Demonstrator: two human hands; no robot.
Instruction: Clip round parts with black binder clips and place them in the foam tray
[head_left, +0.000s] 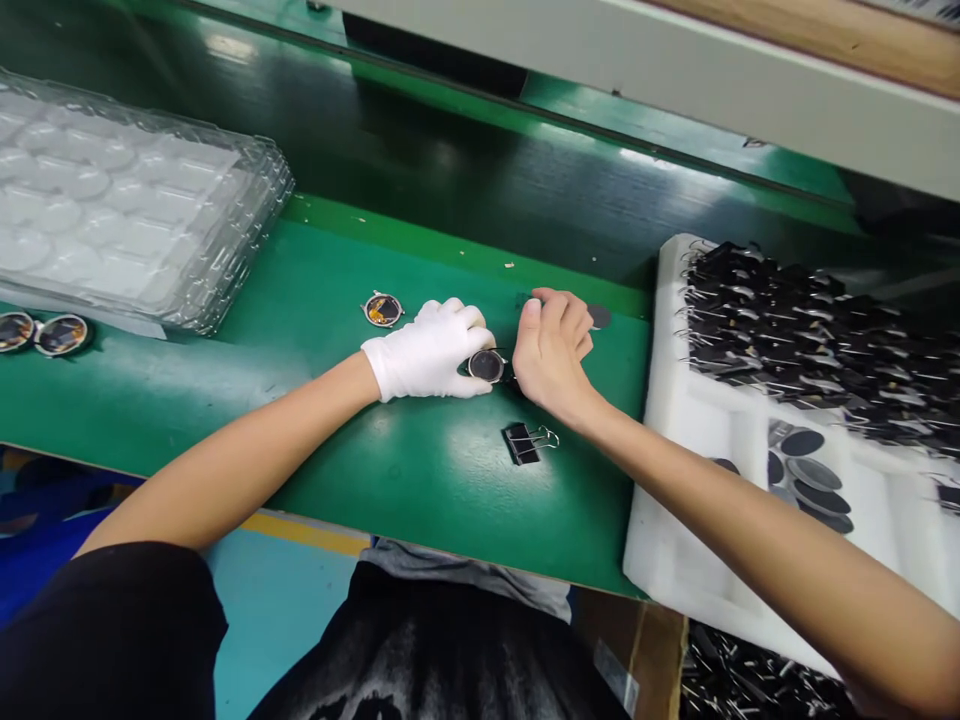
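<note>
The gloved left hand (431, 350) gripped a round watch case (487, 365) on the green surface (315, 300), just above the binder clip (525, 442); the bare right hand (551, 350) curled, touching it.

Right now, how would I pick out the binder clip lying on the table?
Start at the green table and find the two hands meeting at its middle. Just nearer the person than the bare right hand lies the binder clip: black with silver wire handles, alone, touching nothing.
</note>
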